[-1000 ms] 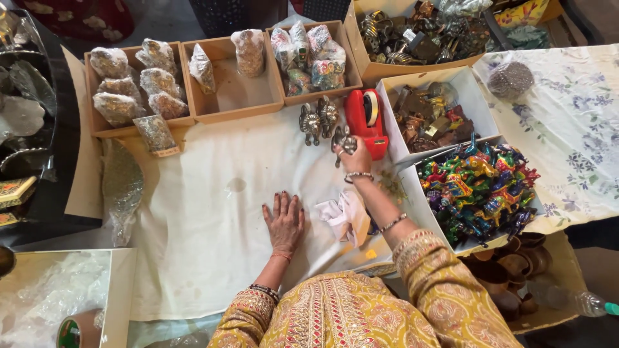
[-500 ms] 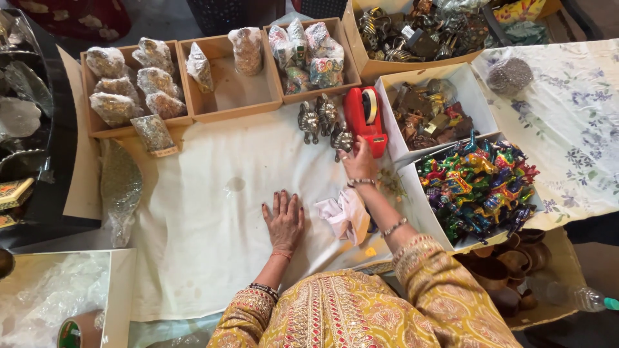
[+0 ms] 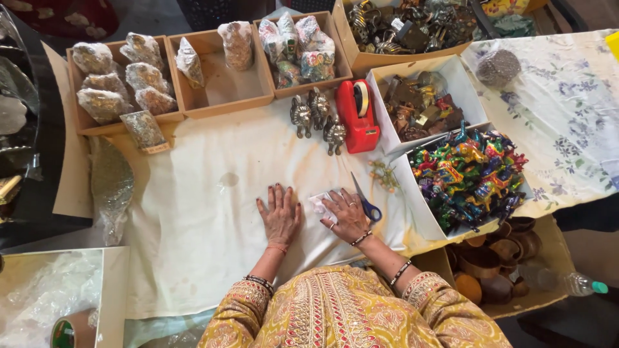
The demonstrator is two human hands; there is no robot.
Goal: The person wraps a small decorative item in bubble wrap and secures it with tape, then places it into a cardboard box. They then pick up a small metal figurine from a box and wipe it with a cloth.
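While both hands lie on the cream cloth-covered bench (image 3: 193, 212), the left hand (image 3: 279, 216) is released, flat with fingers spread, and the right hand (image 3: 348, 216) presses loosely on a small white crumpled wrapping sheet (image 3: 320, 205), grasping nothing firmly. Judging by this, flattening the sheet is the step in hand (a wrapping stage, seemingly). Blue-handled steel scissors (image 3: 365, 203) lie at the right hand's two o'clock; a red tape dispenser (image 3: 358, 116) stands at twelve o'clock.

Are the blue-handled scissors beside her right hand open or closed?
Closed: the scissors lie flat on the white cloth with blades together in one point, by the right hand.
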